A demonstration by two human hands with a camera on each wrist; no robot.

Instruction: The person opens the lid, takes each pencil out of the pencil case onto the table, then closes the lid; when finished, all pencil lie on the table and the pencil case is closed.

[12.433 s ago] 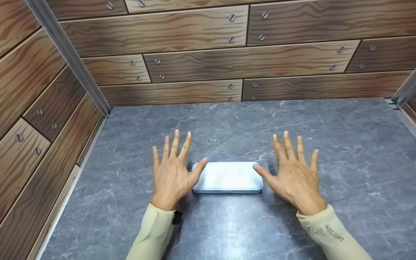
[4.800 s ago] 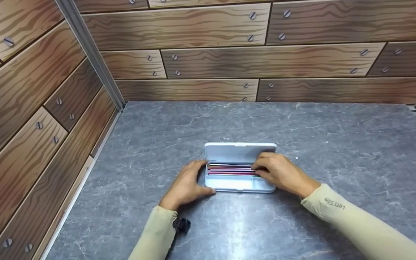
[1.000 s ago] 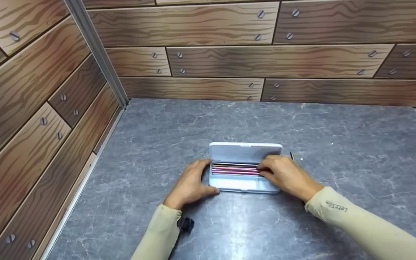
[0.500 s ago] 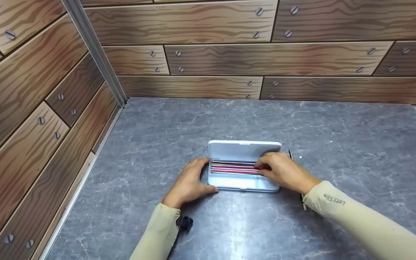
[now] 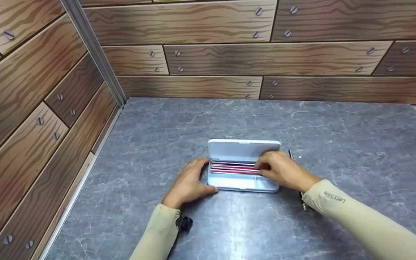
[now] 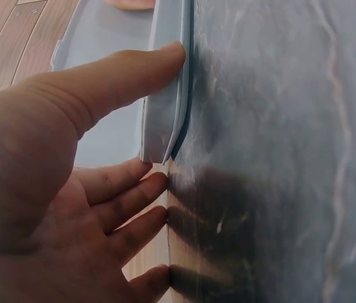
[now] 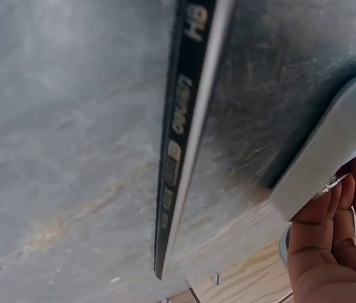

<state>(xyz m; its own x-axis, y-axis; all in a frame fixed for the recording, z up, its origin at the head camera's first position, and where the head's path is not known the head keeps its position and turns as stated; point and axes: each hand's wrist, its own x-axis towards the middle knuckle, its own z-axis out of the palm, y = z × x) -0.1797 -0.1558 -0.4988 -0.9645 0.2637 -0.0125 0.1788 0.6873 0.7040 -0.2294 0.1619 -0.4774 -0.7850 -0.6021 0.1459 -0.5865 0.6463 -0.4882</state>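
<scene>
Though open, case [image 5: 231, 181] with pencils [image 5: 232, 168] inside

Pencils [image 5: 234, 172] — right ends hidden behind right hand [image 5: 283, 170]; black pencil [image 5: 290, 154] — middle likewise, head view

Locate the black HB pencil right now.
The black HB pencil lies on the marbled tabletop, its lettering showing in the right wrist view; in the head view it is just right of the open pencil case, partly hidden by the right hand.

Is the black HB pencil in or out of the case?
Out: in the right wrist view, the pencil lies on the table, a bare strip between it and the case.
</scene>
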